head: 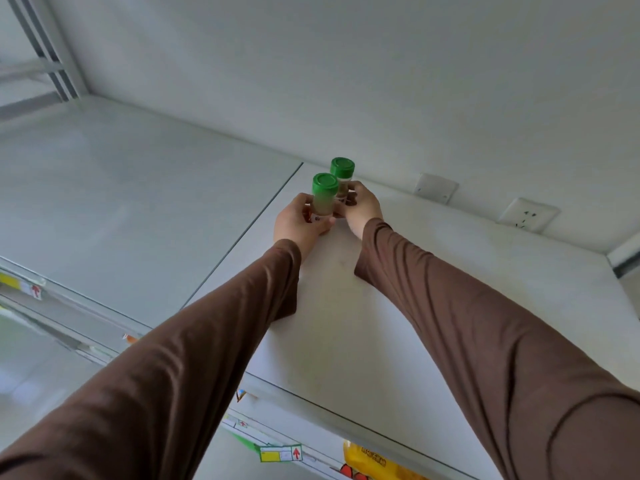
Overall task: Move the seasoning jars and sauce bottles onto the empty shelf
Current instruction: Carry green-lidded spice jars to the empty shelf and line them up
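Observation:
Two small clear seasoning jars with green lids stand upright on the white top shelf [433, 289], near its back left corner. My left hand [298, 223] grips the nearer jar [325, 195] around its lower body. My right hand [362, 206] holds the farther jar [343, 174], which stands just behind the first and close to the wall. Both arms reach forward in brown sleeves. The jars almost touch each other.
A second white shelf panel [121, 202] adjoins on the left across a seam. Two wall sockets [528, 214] sit on the back wall to the right. Shelf-edge price tags [280, 453] and a yellow package [377, 462] show below the front edge.

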A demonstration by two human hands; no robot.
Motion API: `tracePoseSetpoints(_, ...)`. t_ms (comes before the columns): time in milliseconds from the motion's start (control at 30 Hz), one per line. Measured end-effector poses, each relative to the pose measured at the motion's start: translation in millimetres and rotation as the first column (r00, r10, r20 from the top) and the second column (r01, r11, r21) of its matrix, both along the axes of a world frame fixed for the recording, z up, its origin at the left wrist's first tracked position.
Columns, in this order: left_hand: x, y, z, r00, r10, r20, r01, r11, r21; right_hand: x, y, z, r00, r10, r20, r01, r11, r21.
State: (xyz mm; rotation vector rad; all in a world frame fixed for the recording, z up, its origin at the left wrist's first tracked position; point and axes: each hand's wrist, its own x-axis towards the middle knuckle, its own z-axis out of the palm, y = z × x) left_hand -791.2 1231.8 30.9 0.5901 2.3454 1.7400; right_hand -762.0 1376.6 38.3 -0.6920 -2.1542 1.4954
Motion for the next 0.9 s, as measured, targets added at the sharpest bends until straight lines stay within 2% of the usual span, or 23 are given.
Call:
tracePoseSetpoints(167,-3,4,1,0.999,-0.023,-0.043,0.018,0.995,-0.103,7,10,-2,0.994,0.105,0.031,-0.101,0.989,-0.111)
tracePoseSetpoints(267,0,7,3,0.998,0.009,-0.063,-0.019,0.987,-0.158,21,14,-1,0.992,0.114,0.057,-0.105,0.985,-0.136)
tracePoseSetpoints(700,11,16,3,0.999,0.025,-0.047,-0.034,0.979,-0.201,76,20,-9,0.981,0.112,0.155,-0.116,0.993,0.015)
tracePoseSetpoints(900,43,-30,15,0.994,-0.034,-0.105,-0.008,0.925,-0.380,117,-4,11,0.940,0.056,0.336,-0.151,0.953,0.262)
